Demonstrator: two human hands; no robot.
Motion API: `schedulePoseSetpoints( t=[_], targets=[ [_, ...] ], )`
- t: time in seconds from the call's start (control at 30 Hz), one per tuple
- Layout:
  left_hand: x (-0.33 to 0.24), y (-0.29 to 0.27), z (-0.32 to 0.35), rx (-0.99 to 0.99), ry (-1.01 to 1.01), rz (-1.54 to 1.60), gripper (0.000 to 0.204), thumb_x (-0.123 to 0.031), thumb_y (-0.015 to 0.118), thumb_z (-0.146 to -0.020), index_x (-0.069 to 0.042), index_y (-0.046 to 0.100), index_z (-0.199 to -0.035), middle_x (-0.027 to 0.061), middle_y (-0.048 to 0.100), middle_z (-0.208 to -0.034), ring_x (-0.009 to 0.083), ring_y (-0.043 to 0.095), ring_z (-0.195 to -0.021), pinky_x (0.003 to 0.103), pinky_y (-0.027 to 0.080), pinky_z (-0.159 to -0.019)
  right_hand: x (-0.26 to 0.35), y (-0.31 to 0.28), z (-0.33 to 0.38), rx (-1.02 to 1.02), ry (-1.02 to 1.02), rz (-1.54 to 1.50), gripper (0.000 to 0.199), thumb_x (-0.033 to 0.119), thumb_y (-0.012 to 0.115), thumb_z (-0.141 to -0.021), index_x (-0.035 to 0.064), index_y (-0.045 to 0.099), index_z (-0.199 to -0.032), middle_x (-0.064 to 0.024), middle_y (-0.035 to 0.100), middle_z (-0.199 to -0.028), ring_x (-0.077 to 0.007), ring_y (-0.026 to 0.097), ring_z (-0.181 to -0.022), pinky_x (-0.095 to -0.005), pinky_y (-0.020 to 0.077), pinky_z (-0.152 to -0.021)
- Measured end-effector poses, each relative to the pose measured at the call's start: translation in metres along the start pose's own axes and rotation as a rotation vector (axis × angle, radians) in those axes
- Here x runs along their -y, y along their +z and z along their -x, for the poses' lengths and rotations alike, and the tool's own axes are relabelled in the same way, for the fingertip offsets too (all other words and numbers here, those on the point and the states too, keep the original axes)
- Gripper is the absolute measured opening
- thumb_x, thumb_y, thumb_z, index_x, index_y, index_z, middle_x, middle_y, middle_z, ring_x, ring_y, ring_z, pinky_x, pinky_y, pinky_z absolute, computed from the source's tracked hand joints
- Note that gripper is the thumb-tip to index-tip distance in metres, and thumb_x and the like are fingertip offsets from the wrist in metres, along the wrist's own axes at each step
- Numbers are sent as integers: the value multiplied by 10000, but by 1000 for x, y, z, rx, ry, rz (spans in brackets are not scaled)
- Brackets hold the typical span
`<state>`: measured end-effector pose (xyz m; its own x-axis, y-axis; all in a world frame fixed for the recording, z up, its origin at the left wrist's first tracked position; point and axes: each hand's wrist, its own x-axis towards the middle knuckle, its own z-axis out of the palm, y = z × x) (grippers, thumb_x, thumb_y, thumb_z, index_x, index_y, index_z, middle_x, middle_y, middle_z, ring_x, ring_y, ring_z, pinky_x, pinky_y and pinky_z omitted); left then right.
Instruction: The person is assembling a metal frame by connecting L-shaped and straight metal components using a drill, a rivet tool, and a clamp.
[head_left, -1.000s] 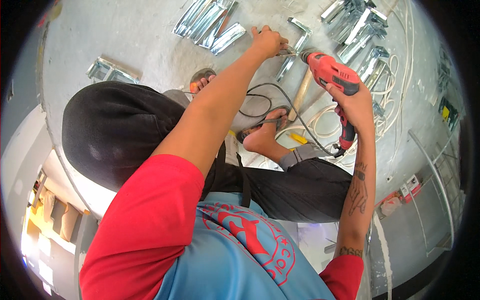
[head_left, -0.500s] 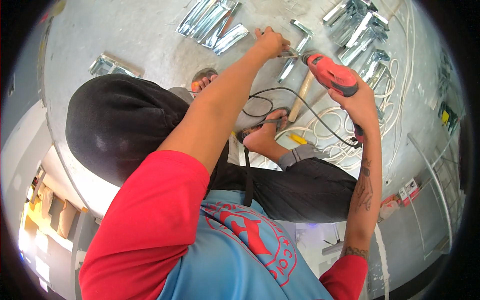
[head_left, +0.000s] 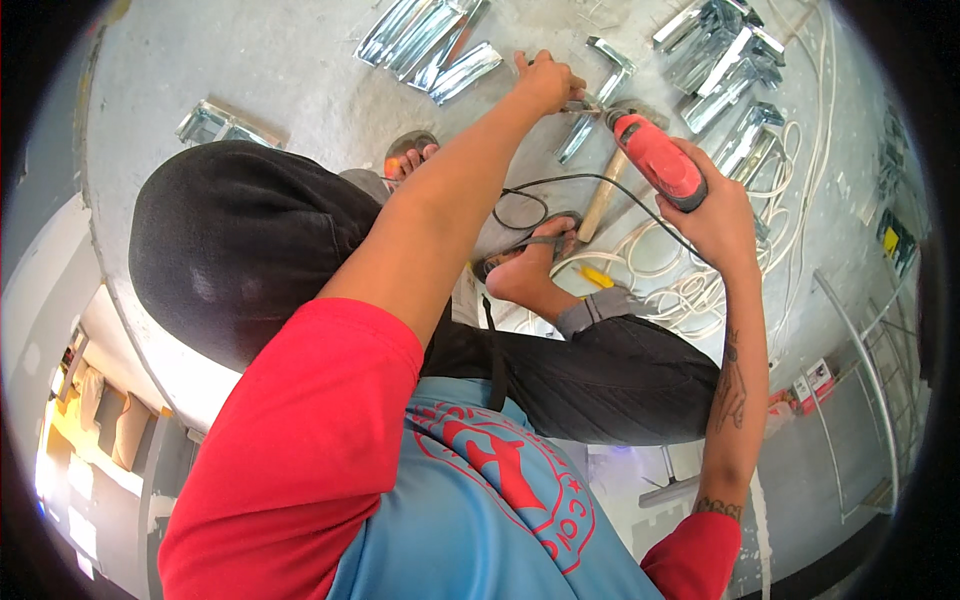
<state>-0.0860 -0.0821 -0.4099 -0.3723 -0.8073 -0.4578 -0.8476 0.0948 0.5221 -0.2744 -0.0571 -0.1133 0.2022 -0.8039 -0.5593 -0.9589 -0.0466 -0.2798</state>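
Note:
My right hand (head_left: 718, 215) grips a red corded power drill (head_left: 655, 155), its chuck pointing up and left toward my left hand. My left hand (head_left: 548, 85) pinches a small shiny metal piece (head_left: 580, 105) just in front of the drill's chuck; its exact kind is too small to tell. Whether the drill tip touches the piece is unclear. Beneath both lies a Z-shaped bent metal bracket (head_left: 612, 72) on the floor. A hammer's wooden handle (head_left: 602, 195) rests below the drill, between my foot and the drill.
Bundles of shiny metal brackets lie at the top centre (head_left: 425, 40) and upper right (head_left: 720, 60). More metal pieces (head_left: 225, 125) sit at the left. Coiled white cable (head_left: 690, 290) spreads right of my sandalled foot (head_left: 535, 265). Metal tubing (head_left: 868, 375) stands at the right.
The drill has turned slightly in my right hand's hold, and its lower handle is now hidden. My left hand stays almost in place with the metal piece. The view has shifted slightly.

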Motion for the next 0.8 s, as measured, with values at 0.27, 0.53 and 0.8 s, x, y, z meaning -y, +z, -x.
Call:
schedulePoseSetpoints(
  t=[0.27,0.53,0.8],
  targets=[
    [2,-1,-2,7,7,15,234,-440,648,-955,-408,728,-1173,-74,695,-1165,261,490,-1253,774,214,-1020,2,-15,-9,60,-77,115,682,213,820,-698,254,611,-1346,-174,736,-1018,-410,700,-923,-458,566,-815],
    [3,0,-5,41,30,-42,249,-490,606,-969,-418,724,-1175,-84,697,-1171,254,494,-1255,795,233,-1005,-2,-5,-21,79,-155,222,719,223,817,-676,291,606,-1360,-144,743,-941,-387,709,-866,-466,566,-774],
    [2,-7,1,32,13,18,269,-494,602,-968,-427,725,-1198,-69,710,-1149,240,482,-1282,792,166,-1065,-18,-8,-30,89,-197,183,744,194,819,-672,289,596,-1376,-154,743,-964,-382,710,-883,-457,568,-773]
  ],
)
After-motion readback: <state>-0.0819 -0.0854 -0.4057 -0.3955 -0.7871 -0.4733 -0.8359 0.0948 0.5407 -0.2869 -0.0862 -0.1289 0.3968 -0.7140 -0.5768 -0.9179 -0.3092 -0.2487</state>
